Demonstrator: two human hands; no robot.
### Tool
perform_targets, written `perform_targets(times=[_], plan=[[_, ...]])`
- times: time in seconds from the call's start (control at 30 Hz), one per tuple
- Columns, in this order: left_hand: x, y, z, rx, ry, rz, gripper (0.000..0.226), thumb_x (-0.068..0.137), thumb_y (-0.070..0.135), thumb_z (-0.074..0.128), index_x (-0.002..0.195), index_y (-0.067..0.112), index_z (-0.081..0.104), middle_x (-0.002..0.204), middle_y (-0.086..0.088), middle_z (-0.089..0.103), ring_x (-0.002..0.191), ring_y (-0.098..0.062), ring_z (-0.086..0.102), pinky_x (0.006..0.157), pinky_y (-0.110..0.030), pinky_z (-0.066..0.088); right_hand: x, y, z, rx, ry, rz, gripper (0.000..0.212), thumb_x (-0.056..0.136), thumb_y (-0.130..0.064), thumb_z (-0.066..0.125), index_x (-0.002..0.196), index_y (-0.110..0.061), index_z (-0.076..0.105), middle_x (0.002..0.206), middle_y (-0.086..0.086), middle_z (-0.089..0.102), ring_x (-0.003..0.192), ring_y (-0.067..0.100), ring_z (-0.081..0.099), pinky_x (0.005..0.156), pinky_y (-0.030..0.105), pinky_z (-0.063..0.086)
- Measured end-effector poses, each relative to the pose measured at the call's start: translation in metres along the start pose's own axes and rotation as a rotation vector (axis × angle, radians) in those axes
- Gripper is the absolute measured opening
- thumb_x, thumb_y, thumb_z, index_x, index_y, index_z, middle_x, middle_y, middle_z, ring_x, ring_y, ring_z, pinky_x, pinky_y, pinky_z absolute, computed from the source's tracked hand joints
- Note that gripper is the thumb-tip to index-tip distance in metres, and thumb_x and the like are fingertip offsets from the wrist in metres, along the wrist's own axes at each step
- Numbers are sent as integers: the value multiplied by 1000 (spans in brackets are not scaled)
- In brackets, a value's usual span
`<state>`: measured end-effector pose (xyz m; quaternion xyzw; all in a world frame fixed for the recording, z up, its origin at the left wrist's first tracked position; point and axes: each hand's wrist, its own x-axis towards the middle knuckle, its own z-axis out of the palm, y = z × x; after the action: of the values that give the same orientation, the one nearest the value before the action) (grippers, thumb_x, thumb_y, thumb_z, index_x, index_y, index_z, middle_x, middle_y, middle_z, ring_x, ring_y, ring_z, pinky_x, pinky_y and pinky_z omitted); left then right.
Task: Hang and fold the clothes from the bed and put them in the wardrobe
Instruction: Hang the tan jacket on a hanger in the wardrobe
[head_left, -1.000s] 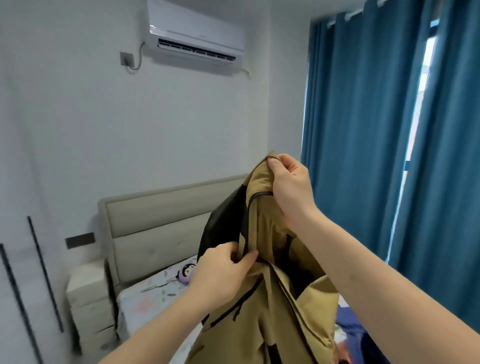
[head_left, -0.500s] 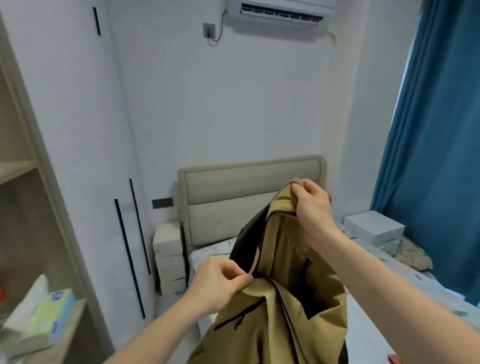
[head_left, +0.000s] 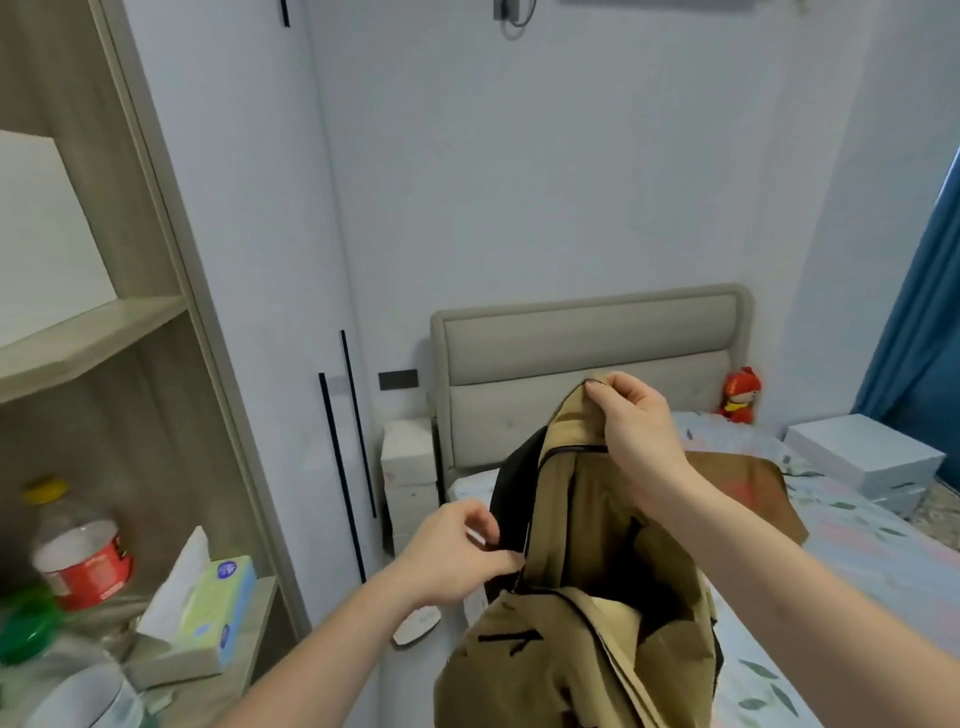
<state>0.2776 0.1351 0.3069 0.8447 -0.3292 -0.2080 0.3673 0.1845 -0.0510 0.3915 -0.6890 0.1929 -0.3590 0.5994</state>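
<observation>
Both hands on the tan fabric jacket with black lining and black zips (head_left: 582, 597), held up in the air over the near edge of the bed with the pale leaf-print sheet (head_left: 857, 561). Left hand (head_left: 457, 556) pinches the front edge low, where tan meets the black lining. Right hand (head_left: 631, 421) grips the collar top, higher and further out. Long axis runs near vertical, collar up, body hanging down out of frame. The wood-grain open shelf unit (head_left: 93, 332) sits to the left, nearer the left hand, so the coming move looks like a leftward carry. A second brown garment (head_left: 748, 483) lies flat on the bed behind.

Versus earlier: view has swung left, blue curtain (head_left: 919, 332) now only at the right edge, shelf unit now fills the left. Grip points unchanged, left fingers look looser.
</observation>
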Motion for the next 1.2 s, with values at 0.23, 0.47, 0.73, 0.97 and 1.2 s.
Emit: perform_targets(times=[0.23,0.47,0.73,0.97,1.2], plan=[[59,23,-27,-72,135,182,25,93,18,63,113,34,61,101,13,69,89,-3,64,68,-15,52,53,36,52,-49,-236,52,30,101,-24,58,85,1,60,76,9,56,75,22,54,70,38,42],[127,-17,-45,0,254,50,26,77,10,45,88,27,62,80,5,68,77,-18,63,71,-49,53,126,74,82,-32,-544,126,27,101,-26,60,78,-12,63,71,5,55,64,13,56,58,23,45],[163,-76,-82,45,416,-155,27,98,26,52,72,32,58,70,9,64,63,-7,57,62,-33,47,211,120,144,-348,-756,52,37,98,-44,59,86,-10,69,84,5,74,82,24,73,74,42,62],[184,-124,-106,64,455,-334,27,98,38,51,76,25,61,74,6,66,71,-11,62,73,-39,53,264,164,243,-404,-793,-35,14,97,-35,61,106,-26,67,105,-10,67,94,9,63,76,22,45],[217,-155,-124,-99,576,-445,36,101,39,51,69,25,53,64,8,60,64,-14,59,61,-33,43,299,204,354,-403,-898,-5,45,98,-35,61,141,-23,52,134,-4,57,114,15,55,90,27,45]])
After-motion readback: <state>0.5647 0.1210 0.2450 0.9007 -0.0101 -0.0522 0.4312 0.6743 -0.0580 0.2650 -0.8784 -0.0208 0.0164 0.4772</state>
